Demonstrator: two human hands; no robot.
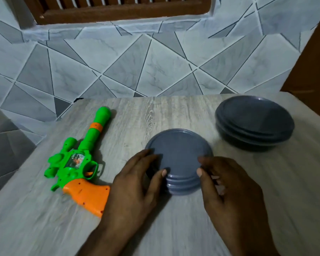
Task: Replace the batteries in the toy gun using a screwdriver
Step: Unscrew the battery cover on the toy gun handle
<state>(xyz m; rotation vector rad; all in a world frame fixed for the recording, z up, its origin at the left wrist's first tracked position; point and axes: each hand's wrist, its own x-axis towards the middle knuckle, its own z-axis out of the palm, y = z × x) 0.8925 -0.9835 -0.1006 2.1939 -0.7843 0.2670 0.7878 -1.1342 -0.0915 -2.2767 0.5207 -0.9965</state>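
now hands (135, 182) (227, 185) round grey dish (179, 154)

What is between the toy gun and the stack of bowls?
A round grey dish, with the left hand and right hand gripping its sides, as the head view shows.

green-orange toy gun (79, 161), flat on table

Table layout, head view.
Toy gun (78, 163) lies at the left of the table (44, 228), barrel toward the wall (155, 61) behind, grip nearest. Centre dish (179, 156) sits just right of the gun, left hand (131, 187) holding its left side, right hand (229, 185) its right. Stack of bowls (255, 122) stands farther back, right.
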